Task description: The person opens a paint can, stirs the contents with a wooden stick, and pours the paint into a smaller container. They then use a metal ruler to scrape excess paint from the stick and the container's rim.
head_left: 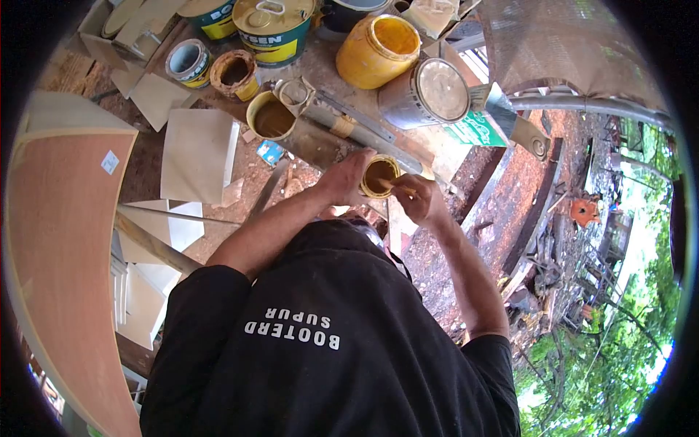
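At the table's near edge, my left hand (348, 178) is wrapped round the left side of a small open can (380, 177) with brown stuff inside. My right hand (419, 198) is closed on a thin stick (397, 187), whose far end reaches into the can's mouth. Left of the hands stands a yellowish open tub (272, 118) of brown liquid, with a smaller round container (293, 95) against its rim.
Behind on the table (320, 142) are a yellow pot (378, 51), a lidded metal can (437, 93), a green-and-yellow can (273, 33) and a rusty-rimmed tub (234, 74). Pale boards (195, 154) lean at the left, beside a large wooden panel (69, 240).
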`<state>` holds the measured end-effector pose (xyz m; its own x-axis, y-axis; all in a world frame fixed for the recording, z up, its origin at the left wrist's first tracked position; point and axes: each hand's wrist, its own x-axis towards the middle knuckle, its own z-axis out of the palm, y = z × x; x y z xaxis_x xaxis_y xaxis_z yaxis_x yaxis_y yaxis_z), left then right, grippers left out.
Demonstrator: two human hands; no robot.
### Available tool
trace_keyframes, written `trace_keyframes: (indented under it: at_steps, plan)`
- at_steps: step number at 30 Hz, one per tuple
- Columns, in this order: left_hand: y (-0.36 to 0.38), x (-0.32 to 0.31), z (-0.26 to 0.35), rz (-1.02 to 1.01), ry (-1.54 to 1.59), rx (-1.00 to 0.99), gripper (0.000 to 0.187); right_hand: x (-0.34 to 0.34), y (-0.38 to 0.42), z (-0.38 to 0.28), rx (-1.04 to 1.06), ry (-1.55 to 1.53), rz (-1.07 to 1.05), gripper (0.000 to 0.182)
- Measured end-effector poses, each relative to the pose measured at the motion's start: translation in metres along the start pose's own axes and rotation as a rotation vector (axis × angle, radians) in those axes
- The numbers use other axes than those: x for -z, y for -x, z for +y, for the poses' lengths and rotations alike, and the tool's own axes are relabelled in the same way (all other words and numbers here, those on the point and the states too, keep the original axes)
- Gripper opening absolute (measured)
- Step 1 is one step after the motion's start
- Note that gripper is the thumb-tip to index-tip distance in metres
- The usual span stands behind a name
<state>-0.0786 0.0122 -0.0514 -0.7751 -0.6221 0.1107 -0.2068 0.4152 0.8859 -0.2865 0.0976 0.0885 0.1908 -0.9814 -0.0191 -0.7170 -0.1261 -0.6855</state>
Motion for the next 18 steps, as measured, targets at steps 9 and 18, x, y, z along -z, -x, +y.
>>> trace_keyframes:
  at_steps: [9,18]
  plan:
    - [-0.001,0.0,-0.003,0.007,-0.072,-0.049,0.102,-0.015,-0.006,-0.014,0.016,-0.039,0.018,0.013]
    - [0.002,-0.002,-0.005,0.074,-0.072,-0.098,0.107,-0.012,-0.009,-0.004,0.067,0.086,0.103,0.014]
